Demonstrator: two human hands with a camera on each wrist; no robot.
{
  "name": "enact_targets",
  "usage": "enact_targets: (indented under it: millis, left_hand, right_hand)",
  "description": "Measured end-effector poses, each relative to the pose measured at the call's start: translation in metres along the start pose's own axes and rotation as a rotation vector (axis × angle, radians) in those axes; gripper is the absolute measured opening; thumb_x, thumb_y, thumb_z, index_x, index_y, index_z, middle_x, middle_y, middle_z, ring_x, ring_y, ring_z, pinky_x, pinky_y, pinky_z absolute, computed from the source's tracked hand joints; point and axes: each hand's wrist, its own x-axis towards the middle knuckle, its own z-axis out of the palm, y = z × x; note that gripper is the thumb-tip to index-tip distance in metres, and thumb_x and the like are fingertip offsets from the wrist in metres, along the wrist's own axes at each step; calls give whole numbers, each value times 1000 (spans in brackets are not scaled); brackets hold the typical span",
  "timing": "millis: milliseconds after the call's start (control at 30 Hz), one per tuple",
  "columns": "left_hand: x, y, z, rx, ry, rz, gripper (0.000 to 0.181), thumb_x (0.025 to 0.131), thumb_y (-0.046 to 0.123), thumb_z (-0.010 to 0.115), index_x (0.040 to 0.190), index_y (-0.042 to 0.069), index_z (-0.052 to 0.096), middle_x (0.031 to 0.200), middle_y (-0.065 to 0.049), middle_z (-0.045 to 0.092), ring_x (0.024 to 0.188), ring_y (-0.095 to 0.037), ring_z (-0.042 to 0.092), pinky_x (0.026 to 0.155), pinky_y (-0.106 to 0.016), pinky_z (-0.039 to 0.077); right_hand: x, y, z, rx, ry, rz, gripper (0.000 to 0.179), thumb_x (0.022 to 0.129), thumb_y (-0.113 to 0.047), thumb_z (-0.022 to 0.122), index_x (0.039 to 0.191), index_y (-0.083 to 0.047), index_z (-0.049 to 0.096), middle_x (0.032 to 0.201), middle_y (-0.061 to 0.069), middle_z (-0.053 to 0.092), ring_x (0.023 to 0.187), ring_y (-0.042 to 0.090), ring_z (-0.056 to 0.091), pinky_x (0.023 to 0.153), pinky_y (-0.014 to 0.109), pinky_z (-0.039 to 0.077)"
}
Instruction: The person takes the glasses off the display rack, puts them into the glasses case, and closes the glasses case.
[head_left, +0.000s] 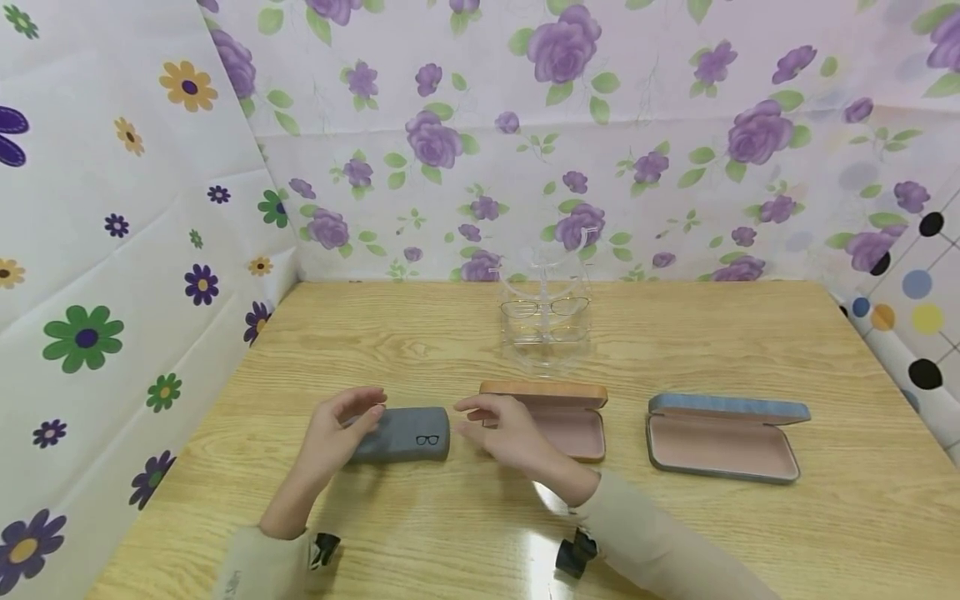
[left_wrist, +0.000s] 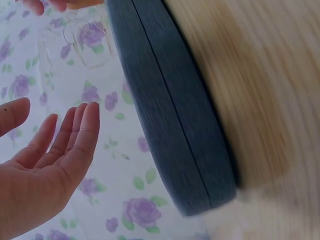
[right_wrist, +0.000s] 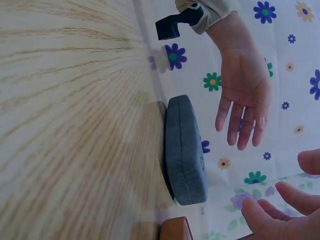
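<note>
A closed blue-grey glasses case (head_left: 408, 433) with a small glasses print lies flat on the table. My left hand (head_left: 336, 427) hovers over its left end, fingers loosely bent and holding nothing. In the left wrist view a gap separates that hand (left_wrist: 55, 155) from the case (left_wrist: 170, 110). Just right of the case is my right hand (head_left: 510, 429), also holding nothing, in front of an open orange glasses case (head_left: 573, 433) and hiding its left part. The right wrist view shows its relaxed fingers (right_wrist: 260, 215) apart from the grey case (right_wrist: 185, 150).
An open blue glasses case (head_left: 723, 446) with a pink lining stands to the right. Farther back, a clear display stand (head_left: 543, 354) carries thin-framed glasses (head_left: 570, 307). Flowered cloth (head_left: 435, 200) hangs behind the wooden table (head_left: 360, 333) and along its left side.
</note>
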Motion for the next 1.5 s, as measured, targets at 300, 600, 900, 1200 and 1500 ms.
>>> enact_targets:
  millis: [300, 600, 900, 1200, 1500]
  left_hand:
    - [2, 10, 12, -44, -22, 28, 27, 89, 5, 58, 113, -7, 57, 107, -23, 59, 93, -17, 60, 73, -28, 52]
    - [14, 21, 22, -60, -24, 55, 23, 90, 8, 58, 108, -5, 59, 100, -20, 61, 88, -20, 62, 69, -33, 53]
    - [23, 28, 31, -73, -11, 61, 25, 89, 17, 60, 106, -2, 60, 94, -17, 61, 80, -17, 60, 67, -35, 52]
    - [36, 26, 42, -109, 6, 101, 18, 88, 6, 60, 102, -4, 60, 88, -19, 60, 72, -18, 59, 57, -30, 50]
    - [56, 31, 51, -99, -6, 80, 20, 88, 7, 59, 105, -3, 60, 87, -15, 59, 71, -19, 57, 56, -27, 48]
  right_hand:
    - [-7, -13, -10, 41, 5, -33, 25, 88, -10, 59, 112, 0, 62, 108, 12, 60, 96, 24, 57, 77, 33, 48]
    - [-2, -7, -28, 62, 43, -13, 25, 88, -16, 61, 108, -2, 64, 103, 11, 64, 92, 21, 61, 78, 30, 48]
    - [-2, -10, -47, 105, 20, -51, 28, 90, -14, 58, 110, 6, 60, 101, 19, 63, 89, 39, 59, 77, 47, 48]
    - [1, -10, -66, 82, 97, -24, 22, 88, -10, 60, 99, 9, 62, 86, 20, 64, 73, 21, 61, 68, 38, 52]
    - [5, -11, -95, 19, 143, -49, 19, 89, -10, 58, 99, 6, 63, 82, 15, 64, 72, 21, 61, 62, 31, 51]
